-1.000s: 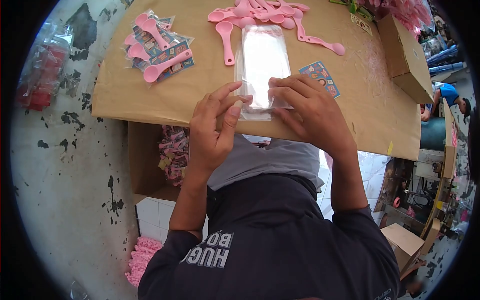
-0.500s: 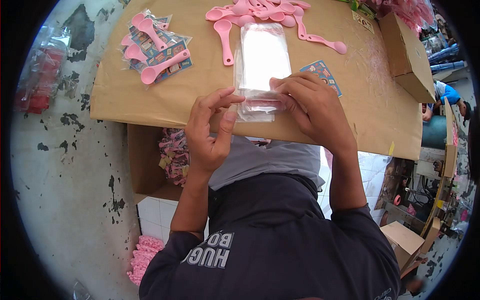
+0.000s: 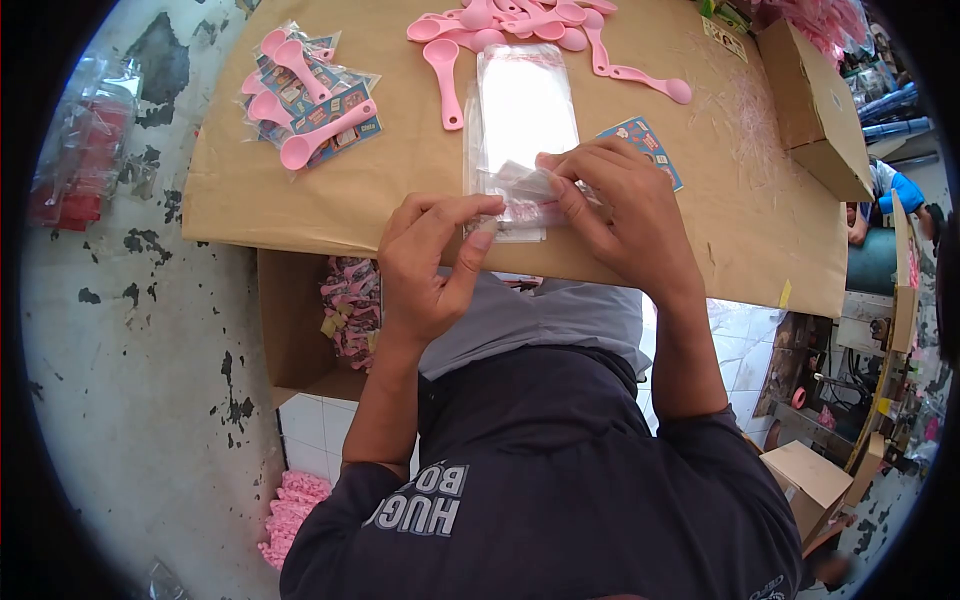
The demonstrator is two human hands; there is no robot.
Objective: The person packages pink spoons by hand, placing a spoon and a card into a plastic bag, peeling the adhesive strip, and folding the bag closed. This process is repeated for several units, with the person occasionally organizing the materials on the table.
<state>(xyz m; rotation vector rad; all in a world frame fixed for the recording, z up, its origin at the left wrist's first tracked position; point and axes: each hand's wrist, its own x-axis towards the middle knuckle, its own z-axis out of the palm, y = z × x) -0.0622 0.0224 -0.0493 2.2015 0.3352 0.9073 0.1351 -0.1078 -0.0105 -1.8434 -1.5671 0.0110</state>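
Observation:
A stack of clear plastic bags [image 3: 525, 110] lies on the paper-covered table in front of me. My right hand [image 3: 622, 205] pinches the near end of the top bag between thumb and index finger, and that end is lifted and creased. At the stack's near left corner is my left hand [image 3: 432, 260], its thumb and index finger apart and the index tip right at the plastic. A blue printed card [image 3: 645, 150] lies partly behind my right hand. Just left of the bags rests a single pink measuring spoon [image 3: 446, 85].
More pink spoons [image 3: 520, 22] are heaped at the table's far side. Packed spoons with cards [image 3: 315, 105] lie at the left. A cardboard box [image 3: 812, 110] stands on the right edge. Below the table, another box [image 3: 300, 340] holds pink pieces. A person [image 3: 893, 190] is at far right.
My right fingers have raised and folded the near end of the top bag. My left hand has moved slightly right and down, its index finger now over the stack's corner.

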